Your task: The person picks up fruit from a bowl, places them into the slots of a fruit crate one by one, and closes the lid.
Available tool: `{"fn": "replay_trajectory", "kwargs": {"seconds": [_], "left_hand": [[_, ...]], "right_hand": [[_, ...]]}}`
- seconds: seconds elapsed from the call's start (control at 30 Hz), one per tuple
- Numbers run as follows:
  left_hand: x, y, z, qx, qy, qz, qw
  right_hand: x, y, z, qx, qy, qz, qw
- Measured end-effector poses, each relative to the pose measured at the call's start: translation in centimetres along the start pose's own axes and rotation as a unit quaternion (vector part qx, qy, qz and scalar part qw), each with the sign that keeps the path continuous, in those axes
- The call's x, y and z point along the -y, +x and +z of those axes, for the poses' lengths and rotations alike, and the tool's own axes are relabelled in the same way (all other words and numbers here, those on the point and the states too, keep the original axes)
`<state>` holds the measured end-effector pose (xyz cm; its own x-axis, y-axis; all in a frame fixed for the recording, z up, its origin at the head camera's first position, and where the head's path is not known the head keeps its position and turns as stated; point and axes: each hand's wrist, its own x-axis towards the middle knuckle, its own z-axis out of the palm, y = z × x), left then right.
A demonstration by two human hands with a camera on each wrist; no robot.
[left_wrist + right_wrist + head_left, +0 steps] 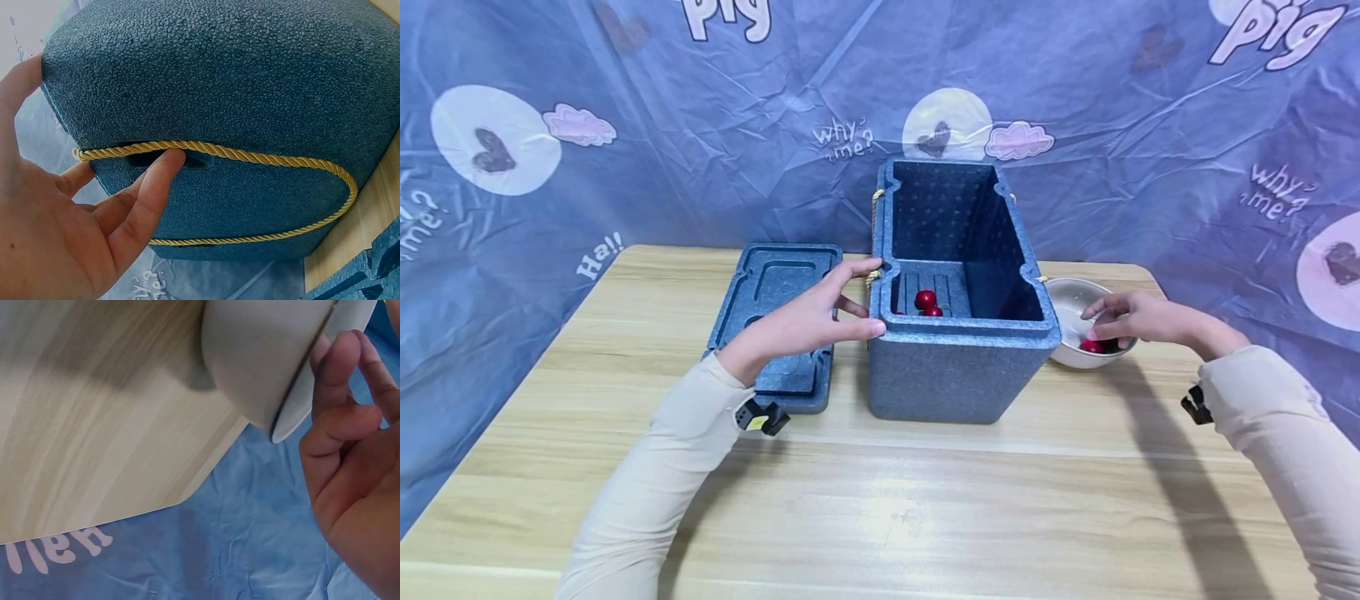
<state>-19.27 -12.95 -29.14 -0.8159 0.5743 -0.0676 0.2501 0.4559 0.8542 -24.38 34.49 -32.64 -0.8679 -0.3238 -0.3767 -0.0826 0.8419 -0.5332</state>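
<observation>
A tall blue foam box stands lidless on the table. Inside it lie glossy red balls that look like cherries, partly hidden by the near wall. My left hand rests with spread fingers on the box's left rim and near corner. In the left wrist view, one finger of the left hand touches the yellow rope on the box's side. Loosely bent, the fingers of my right hand reach into a pale round bowl, over more red balls. Nothing shows between its fingertips.
The blue lid lies flat to the left of the box. A printed blue cloth hangs behind the wooden table. The bowl stands close to the box's right wall.
</observation>
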Motion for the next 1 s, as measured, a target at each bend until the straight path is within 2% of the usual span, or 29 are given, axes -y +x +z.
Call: {"fn": "replay_trajectory", "kwargs": {"seconds": [0.13,0.4,0.8,1.0], "left_hand": [[-0.1,0.0,0.0,-0.001,0.002,0.002,1.0],[0.0,-0.1,0.0,0.002,0.001,0.008,1.0],[0.1,0.1,0.0,0.004,-0.003,0.0,1.0],[0.1,0.0,0.0,0.002,-0.004,0.003,1.0]], "right_hand": [[-0.4,0.2,0.2,0.019,0.006,0.003,1.0],[-0.8,0.6,0.6,0.02,0.005,0.006,1.0],[-0.8,1.2,1.0,0.042,-0.02,-0.018,0.999],[-0.9,1.6,1.2,0.055,-0.015,-0.022,0.998]]}}
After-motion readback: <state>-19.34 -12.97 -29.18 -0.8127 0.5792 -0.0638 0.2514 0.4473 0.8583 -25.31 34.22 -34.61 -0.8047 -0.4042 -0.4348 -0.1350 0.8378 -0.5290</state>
